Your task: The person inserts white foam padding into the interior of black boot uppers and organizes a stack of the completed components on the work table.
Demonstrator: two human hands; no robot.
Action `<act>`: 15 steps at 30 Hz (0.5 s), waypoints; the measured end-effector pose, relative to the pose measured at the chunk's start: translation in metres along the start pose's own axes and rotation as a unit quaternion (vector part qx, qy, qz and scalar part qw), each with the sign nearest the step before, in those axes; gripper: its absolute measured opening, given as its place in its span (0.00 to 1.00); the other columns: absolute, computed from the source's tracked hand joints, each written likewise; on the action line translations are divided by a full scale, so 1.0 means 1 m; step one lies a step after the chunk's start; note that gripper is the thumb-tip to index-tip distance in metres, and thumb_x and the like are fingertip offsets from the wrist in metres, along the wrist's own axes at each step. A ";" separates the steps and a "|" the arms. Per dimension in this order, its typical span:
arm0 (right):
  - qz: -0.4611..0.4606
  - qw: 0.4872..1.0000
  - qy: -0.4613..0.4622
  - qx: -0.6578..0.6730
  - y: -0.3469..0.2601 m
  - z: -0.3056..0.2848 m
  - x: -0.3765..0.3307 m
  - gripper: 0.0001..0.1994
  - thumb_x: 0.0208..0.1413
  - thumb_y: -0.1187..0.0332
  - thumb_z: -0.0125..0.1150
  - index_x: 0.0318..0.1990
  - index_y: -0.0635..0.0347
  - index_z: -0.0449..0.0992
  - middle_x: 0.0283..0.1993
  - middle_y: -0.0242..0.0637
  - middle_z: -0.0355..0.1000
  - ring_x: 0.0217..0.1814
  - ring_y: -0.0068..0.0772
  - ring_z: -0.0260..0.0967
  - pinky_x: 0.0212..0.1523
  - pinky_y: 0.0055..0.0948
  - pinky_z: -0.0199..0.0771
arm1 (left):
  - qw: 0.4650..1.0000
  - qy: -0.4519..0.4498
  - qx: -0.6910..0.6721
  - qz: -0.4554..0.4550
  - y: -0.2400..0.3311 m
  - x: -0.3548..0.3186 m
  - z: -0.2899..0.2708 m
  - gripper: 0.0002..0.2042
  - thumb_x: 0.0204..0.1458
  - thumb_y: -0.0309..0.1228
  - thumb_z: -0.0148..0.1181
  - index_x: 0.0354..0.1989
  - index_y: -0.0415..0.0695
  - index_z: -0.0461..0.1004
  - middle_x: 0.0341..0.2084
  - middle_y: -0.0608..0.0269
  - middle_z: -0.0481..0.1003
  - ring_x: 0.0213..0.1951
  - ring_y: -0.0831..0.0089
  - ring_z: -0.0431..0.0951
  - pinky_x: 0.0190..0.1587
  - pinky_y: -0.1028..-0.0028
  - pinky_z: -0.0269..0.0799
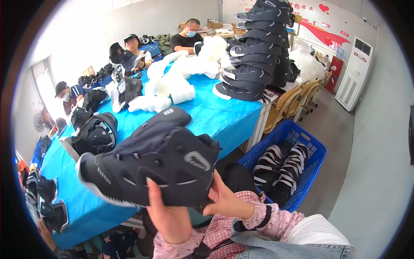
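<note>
A black shoe upper (151, 168) with grey trim and a pale frayed lower edge lies on its side in the air before me, toe to the left. My left hand (170, 218) grips it from below, the thumb up against its side panel. At the heel end, my right hand (226, 198) pinches the edge, with some fingers hidden behind the material. Beyond the held piece, more black shoe uppers (97, 134) rest on the blue-covered table (207, 112). A tall nested stack of black uppers (261, 52) rises at the table's right corner.
White padded shoe-shaped forms (177, 88) are heaped mid-table. A blue crate (312, 172) holding black-and-white uppers stands on the floor at my right. Wooden chairs (286, 101) line the table's right side. Co-workers (185, 41) sit around the far and left sides; another person's hand (45, 233) shows at lower left.
</note>
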State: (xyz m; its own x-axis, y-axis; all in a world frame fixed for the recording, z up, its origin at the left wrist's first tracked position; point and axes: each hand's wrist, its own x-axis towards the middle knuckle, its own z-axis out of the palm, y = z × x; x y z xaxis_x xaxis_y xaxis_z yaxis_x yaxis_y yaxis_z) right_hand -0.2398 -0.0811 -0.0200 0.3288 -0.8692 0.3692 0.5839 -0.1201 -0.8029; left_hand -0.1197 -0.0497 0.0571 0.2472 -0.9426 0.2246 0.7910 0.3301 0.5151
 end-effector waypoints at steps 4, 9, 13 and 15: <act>0.153 0.986 0.026 0.052 -0.022 0.002 0.011 0.50 0.37 0.80 0.68 0.67 0.60 0.40 0.66 0.38 0.47 0.67 0.29 0.46 0.67 0.32 0.45 | 0.996 -0.030 0.086 0.003 -0.001 -0.022 -0.001 0.21 0.62 0.36 0.41 0.62 0.44 0.54 0.58 0.59 0.60 0.58 0.65 0.63 0.59 0.61 0.59; 0.143 0.988 -0.049 -0.046 -0.039 -0.008 0.021 0.49 0.37 0.79 0.69 0.66 0.61 0.42 0.63 0.38 0.52 0.66 0.28 0.48 0.66 0.30 0.49 | 0.997 -0.002 0.002 -0.075 0.012 -0.023 -0.007 0.21 0.62 0.37 0.40 0.61 0.43 0.55 0.57 0.59 0.61 0.57 0.63 0.64 0.58 0.58 0.62; 0.158 0.982 -0.103 0.018 -0.031 -0.018 0.021 0.45 0.45 0.68 0.67 0.66 0.63 0.42 0.63 0.37 0.53 0.66 0.28 0.48 0.65 0.29 0.49 | 0.993 -0.051 -0.043 -0.095 0.010 -0.031 -0.004 0.22 0.63 0.40 0.38 0.63 0.44 0.53 0.59 0.58 0.59 0.60 0.63 0.61 0.62 0.60 0.57; 0.162 0.976 -0.133 0.050 -0.018 -0.022 0.020 0.43 0.47 0.64 0.66 0.66 0.63 0.43 0.63 0.37 0.52 0.66 0.27 0.48 0.64 0.29 0.50 | 0.997 -0.022 0.039 -0.063 0.007 -0.044 0.003 0.22 0.63 0.40 0.38 0.63 0.44 0.53 0.60 0.58 0.59 0.60 0.62 0.60 0.62 0.60 0.56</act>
State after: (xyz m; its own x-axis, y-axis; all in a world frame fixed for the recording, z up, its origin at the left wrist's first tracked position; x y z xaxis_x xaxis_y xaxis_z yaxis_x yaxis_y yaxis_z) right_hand -0.2598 -0.1067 -0.0079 0.6823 -0.6964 0.2224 0.4816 0.1993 -0.8534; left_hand -0.1266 -0.0054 0.0534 0.1234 -0.9742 0.1888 0.7681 0.2142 0.6035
